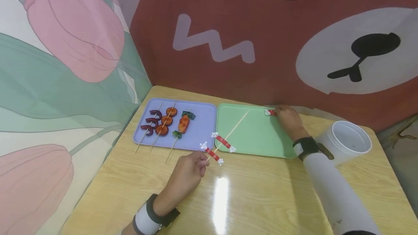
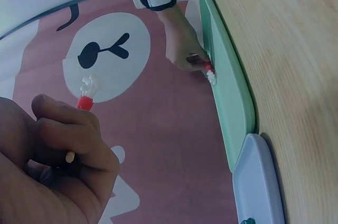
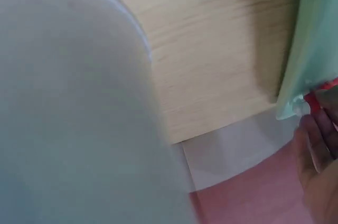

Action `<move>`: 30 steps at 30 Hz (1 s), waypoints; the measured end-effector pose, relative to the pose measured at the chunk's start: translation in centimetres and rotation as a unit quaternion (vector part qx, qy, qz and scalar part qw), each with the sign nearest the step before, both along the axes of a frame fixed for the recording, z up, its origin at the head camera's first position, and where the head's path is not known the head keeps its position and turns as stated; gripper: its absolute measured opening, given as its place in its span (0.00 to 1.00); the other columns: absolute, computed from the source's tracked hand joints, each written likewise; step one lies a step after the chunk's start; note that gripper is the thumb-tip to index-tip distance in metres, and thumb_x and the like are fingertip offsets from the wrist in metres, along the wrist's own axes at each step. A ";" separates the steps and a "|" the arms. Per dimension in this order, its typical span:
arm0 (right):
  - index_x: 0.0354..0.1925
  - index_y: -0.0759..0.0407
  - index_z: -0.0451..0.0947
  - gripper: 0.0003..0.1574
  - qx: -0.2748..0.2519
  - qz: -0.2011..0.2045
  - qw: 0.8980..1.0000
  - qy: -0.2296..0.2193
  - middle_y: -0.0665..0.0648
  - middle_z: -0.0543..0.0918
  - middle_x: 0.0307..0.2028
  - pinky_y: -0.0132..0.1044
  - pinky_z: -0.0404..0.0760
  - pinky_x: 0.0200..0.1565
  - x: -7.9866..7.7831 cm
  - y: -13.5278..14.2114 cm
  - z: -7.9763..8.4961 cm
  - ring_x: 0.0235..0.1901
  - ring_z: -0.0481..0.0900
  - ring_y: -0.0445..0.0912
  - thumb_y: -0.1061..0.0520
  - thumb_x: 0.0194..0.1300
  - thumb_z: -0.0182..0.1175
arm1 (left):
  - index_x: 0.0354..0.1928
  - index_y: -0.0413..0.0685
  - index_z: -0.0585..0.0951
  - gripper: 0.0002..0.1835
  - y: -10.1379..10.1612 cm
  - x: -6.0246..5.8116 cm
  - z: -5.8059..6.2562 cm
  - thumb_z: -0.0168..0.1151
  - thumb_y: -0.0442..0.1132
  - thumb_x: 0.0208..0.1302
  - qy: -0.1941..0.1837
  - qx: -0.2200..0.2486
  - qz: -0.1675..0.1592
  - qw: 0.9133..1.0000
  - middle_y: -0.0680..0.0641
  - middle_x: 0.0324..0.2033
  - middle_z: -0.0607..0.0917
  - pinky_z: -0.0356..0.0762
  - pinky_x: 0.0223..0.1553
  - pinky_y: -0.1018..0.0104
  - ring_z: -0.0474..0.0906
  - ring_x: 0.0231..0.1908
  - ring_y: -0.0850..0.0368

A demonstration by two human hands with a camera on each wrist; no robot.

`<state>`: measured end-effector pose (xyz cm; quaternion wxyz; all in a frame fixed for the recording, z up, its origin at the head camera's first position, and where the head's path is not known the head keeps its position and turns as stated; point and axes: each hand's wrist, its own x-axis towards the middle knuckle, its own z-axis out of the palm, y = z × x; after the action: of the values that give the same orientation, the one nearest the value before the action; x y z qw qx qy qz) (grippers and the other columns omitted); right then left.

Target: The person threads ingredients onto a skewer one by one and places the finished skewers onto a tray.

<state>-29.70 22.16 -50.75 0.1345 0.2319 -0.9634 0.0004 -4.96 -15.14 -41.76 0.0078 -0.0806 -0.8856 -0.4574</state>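
Note:
Above the table's middle, my left hand (image 1: 187, 173) pinches the lower end of a thin wooden skewer (image 1: 237, 123). Two toy food pieces, red with white frilled ends, are threaded across it: an upper red piece (image 1: 223, 142) and a lower red piece (image 1: 212, 153) close to the fingertips. At the far right corner of the green tray (image 1: 254, 137), my right hand (image 1: 289, 119) grips another red-and-white piece (image 1: 269, 112). In the right wrist view, fingers (image 3: 317, 134) are curled at this red piece (image 3: 312, 102), which is partly hidden by them.
Left of the green tray lies a purple tray (image 1: 204, 119) with three loaded skewers: purple curled pieces (image 1: 151, 120), round orange slices (image 1: 167, 120), and an orange piece (image 1: 184, 123) between green ones. A white tub (image 1: 351, 140) stands beside my right forearm. A painted wall (image 1: 235, 79) borders the table.

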 end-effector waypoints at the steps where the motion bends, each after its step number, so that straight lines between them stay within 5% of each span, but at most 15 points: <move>1: 0.41 0.72 0.79 0.09 -0.018 -0.006 1.000 0.005 0.69 0.79 0.40 0.53 0.79 0.44 0.2 0.1 0.2 0.43 0.78 0.62 0.72 0.60 0.58 | 0.29 0.47 0.79 0.06 0.1 0.0 0.0 0.58 0.30 0.64 0.002 0.000 -0.001 1.000 0.57 0.16 0.75 0.70 0.16 0.74 0.68 0.17 0.67; 4: 0.38 0.70 0.79 0.07 -0.120 -0.022 0.992 -0.012 0.66 0.80 0.35 0.52 0.78 0.39 0.8 0.0 1.3 0.38 0.78 0.59 0.68 0.59 0.62 | 0.29 0.47 0.79 0.06 0.4 -0.1 0.1 0.58 0.30 0.63 0.006 -0.002 0.000 1.000 0.57 0.16 0.75 0.70 0.16 0.73 0.67 0.16 0.67; 6: 0.40 0.68 0.80 0.10 -0.209 -0.035 0.976 -0.046 0.64 0.82 0.37 0.51 0.79 0.40 1.5 -0.6 2.6 0.39 0.79 0.57 0.65 0.59 0.63 | 0.29 0.46 0.80 0.06 0.7 -0.2 0.1 0.58 0.30 0.63 0.009 -0.001 -0.001 1.000 0.57 0.16 0.74 0.70 0.16 0.73 0.67 0.16 0.67; 11: 0.48 0.61 0.82 0.17 -0.379 -0.061 0.915 -0.122 0.59 0.84 0.43 0.41 0.80 0.40 4.9 -3.0 7.0 0.40 0.81 0.50 0.54 0.63 0.63 | 0.30 0.42 0.80 0.05 1.5 -0.6 -0.2 0.59 0.29 0.63 0.019 0.003 -0.013 1.000 0.57 0.16 0.75 0.70 0.16 0.73 0.67 0.16 0.67; 17: 0.51 0.62 0.81 0.20 -0.505 -0.025 0.841 -0.191 0.57 0.85 0.41 0.29 0.82 0.38 9.1 -5.9 11.5 0.37 0.83 0.42 0.54 0.62 0.65 | 0.29 0.43 0.80 0.05 2.6 -1.0 -0.8 0.60 0.26 0.58 0.037 -0.018 -0.026 0.999 0.56 0.17 0.76 0.71 0.16 0.74 0.67 0.17 0.67; 19: 0.51 0.61 0.81 0.21 -0.523 -0.017 0.826 -0.209 0.57 0.84 0.42 0.31 0.83 0.39 10.1 -6.6 12.5 0.38 0.83 0.42 0.54 0.61 0.65 | 0.30 0.43 0.80 0.05 2.7 -1.0 -0.8 0.61 0.26 0.57 0.040 -0.022 -0.027 0.999 0.56 0.17 0.76 0.71 0.16 0.74 0.67 0.17 0.66; 22: 0.51 0.58 0.82 0.20 -0.512 -0.016 0.831 -0.216 0.56 0.85 0.41 0.32 0.83 0.39 11.2 -7.5 13.7 0.39 0.84 0.45 0.53 0.61 0.65 | 0.31 0.42 0.81 0.04 2.8 -1.1 -0.6 0.61 0.27 0.58 0.037 -0.025 -0.026 0.999 0.56 0.17 0.76 0.71 0.16 0.74 0.67 0.17 0.66; 26: 0.50 0.54 0.83 0.19 -0.481 -0.021 0.852 -0.206 0.55 0.86 0.41 0.31 0.83 0.39 11.9 -8.1 14.4 0.39 0.84 0.48 0.52 0.61 0.65 | 0.31 0.43 0.81 0.04 2.7 -1.2 -0.2 0.60 0.27 0.59 0.036 -0.032 -0.022 0.999 0.57 0.17 0.75 0.71 0.16 0.74 0.68 0.17 0.66; 30: 0.49 0.49 0.83 0.16 -0.432 -0.018 0.891 -0.143 0.50 0.86 0.38 0.30 0.82 0.34 12.3 -8.4 14.4 0.35 0.82 0.42 0.53 0.61 0.65 | 0.31 0.44 0.81 0.07 2.7 -1.1 0.2 0.60 0.25 0.57 0.034 -0.037 -0.018 0.999 0.55 0.19 0.79 0.72 0.16 0.74 0.69 0.18 0.66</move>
<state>-17.38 13.79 -36.32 0.0821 0.1314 -0.8811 0.4469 -6.01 -12.43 -41.58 0.0263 -0.1121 -0.8996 -0.4213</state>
